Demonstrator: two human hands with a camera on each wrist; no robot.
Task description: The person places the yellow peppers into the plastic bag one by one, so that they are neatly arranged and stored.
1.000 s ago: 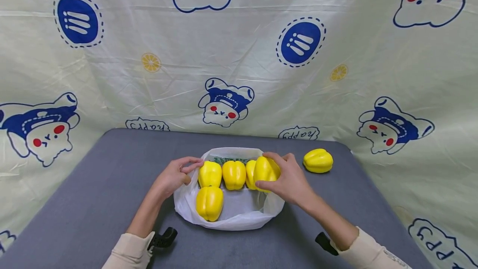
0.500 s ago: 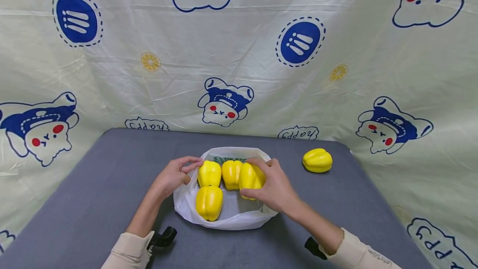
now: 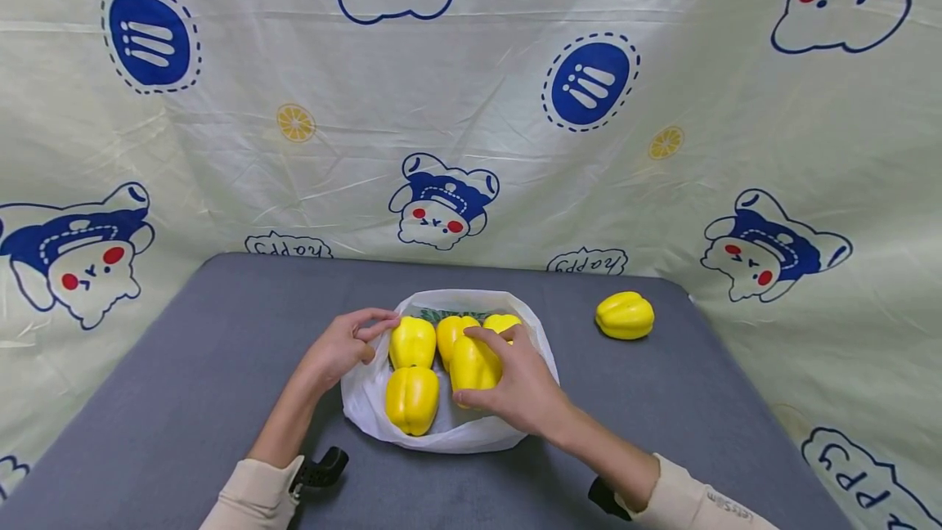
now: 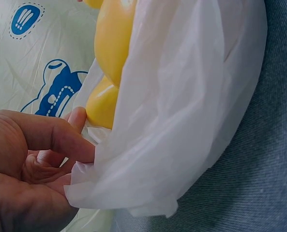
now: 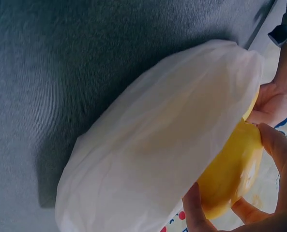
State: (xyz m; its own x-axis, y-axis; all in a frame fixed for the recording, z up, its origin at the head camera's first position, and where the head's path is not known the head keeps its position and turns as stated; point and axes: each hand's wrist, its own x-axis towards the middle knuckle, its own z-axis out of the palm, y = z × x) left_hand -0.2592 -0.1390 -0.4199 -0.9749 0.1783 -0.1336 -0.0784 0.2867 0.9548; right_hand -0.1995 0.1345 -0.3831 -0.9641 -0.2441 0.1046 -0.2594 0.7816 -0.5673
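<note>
A white plastic bag lies wide-mouthed on the table, with several yellow bell peppers inside. My right hand holds one bell pepper over the bag's middle, thumb and fingers spread round its sides; the right wrist view shows this held pepper at the bag's rim. At the bag's left edge, my left hand pinches the plastic; in the left wrist view the bag's edge passes between its fingers. Two peppers stand one before the other at left, the front one nearer me. Another pepper is partly hidden behind my right hand.
One yellow bell pepper lies outside the bag, on the grey table toward its back right corner. A patterned sheet hangs behind the table.
My right hand has carried its pepper leftward and toward me across the bag, uncovering the pepper at back right. The left hand has stayed at the bag's edge.
</note>
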